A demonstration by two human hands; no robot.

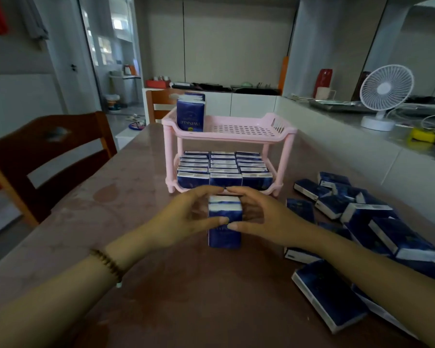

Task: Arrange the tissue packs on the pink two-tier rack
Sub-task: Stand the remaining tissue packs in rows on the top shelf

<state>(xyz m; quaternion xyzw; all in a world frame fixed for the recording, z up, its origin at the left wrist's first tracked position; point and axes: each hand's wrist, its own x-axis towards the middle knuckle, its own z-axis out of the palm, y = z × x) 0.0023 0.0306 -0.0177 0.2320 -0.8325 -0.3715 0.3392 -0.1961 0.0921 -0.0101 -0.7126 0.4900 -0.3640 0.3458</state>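
As my left hand [183,218] and right hand [264,218] clasp upright tissue packs [225,237], fingers [204,193] curled round them, just before pink rack [236,138]

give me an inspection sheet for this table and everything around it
surface: brown table, glossy, with faint smudges at left
job's things: pink rack stands on the table; lower-tier packs fill it upright in three rows; upper-tier packs stand at its left end only; loose packs are heaped on the table at right
clutter: yellow object and red vase on the side counter
grippers: left hand and right hand grip the held packs from either side, in front of the rack; bead bracelet on the left wrist
cables: white cables on the counter by the fan
surroundings: wooden chair at left, another behind the rack
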